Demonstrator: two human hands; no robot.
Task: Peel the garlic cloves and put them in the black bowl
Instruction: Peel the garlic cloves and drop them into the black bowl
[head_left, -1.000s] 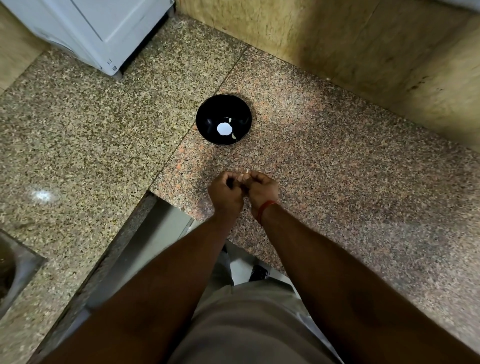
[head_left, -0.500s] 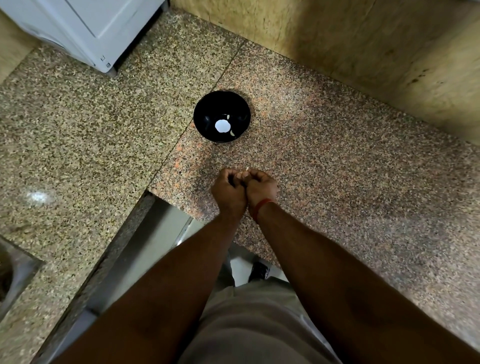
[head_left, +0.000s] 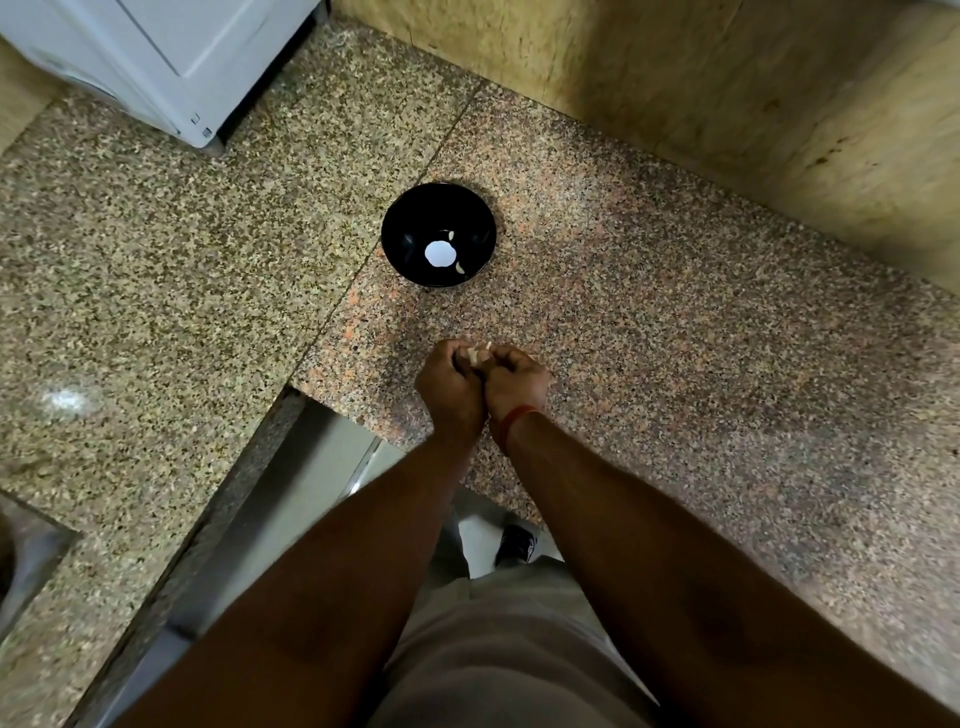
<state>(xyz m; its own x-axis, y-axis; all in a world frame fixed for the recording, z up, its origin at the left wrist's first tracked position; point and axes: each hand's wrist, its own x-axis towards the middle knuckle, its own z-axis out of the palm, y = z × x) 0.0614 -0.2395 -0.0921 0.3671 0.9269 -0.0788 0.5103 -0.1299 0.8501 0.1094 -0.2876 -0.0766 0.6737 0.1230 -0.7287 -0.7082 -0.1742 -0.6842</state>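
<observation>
My left hand (head_left: 451, 387) and right hand (head_left: 515, 383) are curled knuckle to knuckle, fingertips pinching a small pale clove (head_left: 475, 355) between them above the speckled granite tabletop (head_left: 675, 364). A red thread (head_left: 514, 418) circles my right wrist. Beyond, the round glossy black bowl (head_left: 415, 218) holds two pale peeled slivers.

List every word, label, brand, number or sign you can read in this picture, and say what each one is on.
None can be read.
The white appliance at the top left carries two small dark marks near its lower corner, too small to tell whether they are text.
The black bowl, the granite counter and the wall show no lettering.
The red band on the right wrist is plain.
</observation>
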